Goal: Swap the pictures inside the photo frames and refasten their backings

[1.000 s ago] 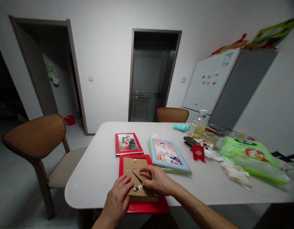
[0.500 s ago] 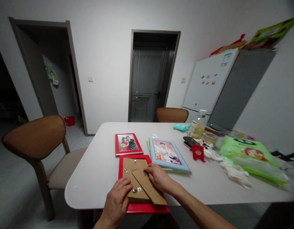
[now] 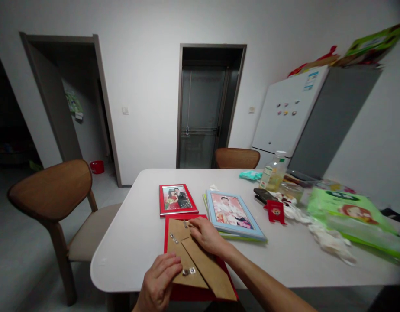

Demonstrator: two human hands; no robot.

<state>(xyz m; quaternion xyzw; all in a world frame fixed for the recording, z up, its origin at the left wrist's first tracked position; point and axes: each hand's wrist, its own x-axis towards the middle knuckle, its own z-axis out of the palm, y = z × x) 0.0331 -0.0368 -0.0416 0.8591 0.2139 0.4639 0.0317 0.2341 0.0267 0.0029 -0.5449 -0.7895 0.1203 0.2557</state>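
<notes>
A red picture frame lies face down at the table's near edge, its brown backing board and slanting stand flap facing up. Small metal clips sit along the board's edges. My left hand is closed round the frame's lower left edge, fingertips on the board. At the top, my right hand has bent fingers pressed together beside the top clip; its palm hides the right side clip. Beyond lies a red framed photo, with a blue framed photo to the right.
On the right are a bottle, a dark phone-like object, a small red card, crumpled tissues and a green tissue pack. Chairs stand left of and behind the white table.
My right hand has moved from the right side clip up to the top clip. My left hand stays on the left edge. The view has shifted slightly.
</notes>
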